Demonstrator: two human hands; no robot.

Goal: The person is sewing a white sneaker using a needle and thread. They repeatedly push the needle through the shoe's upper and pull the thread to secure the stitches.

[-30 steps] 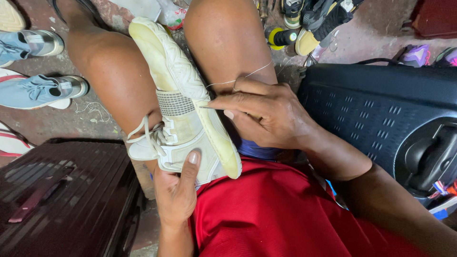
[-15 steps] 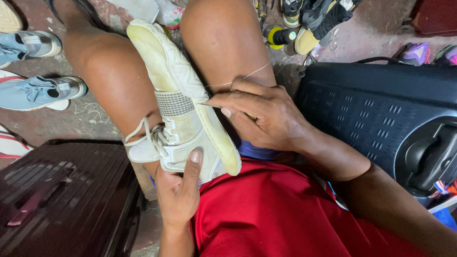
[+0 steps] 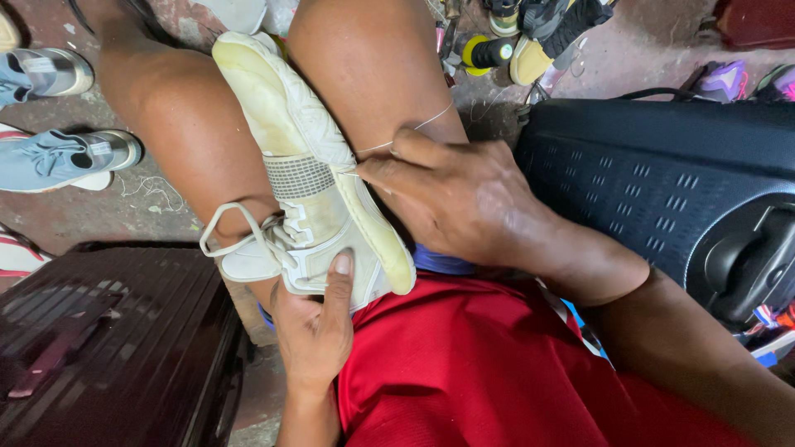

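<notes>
A cream-white sneaker [image 3: 306, 174] lies sole-up between my bare knees, toe pointing away, laces hanging at its left. My left hand [image 3: 319, 327] grips its heel end from below, thumb pressed on the side panel. My right hand [image 3: 460, 194] rests against the sole's edge at mid-shoe, fingertips pinched on a thin pale thread [image 3: 414, 128] that runs taut from the shoe across my right leg. Whether a needle is in the fingers is hidden.
A dark maroon hard suitcase [image 3: 108, 348] lies at lower left, a black hard suitcase [image 3: 662, 182] at right. Light blue sneakers [image 3: 62, 157] sit on the floor at left. More shoes and a yellow-black spool [image 3: 484, 51] lie at the top.
My right hand has slid slightly down and left along the sole edge, keeping the thread taut. The left hand and the shoe have stayed put.
</notes>
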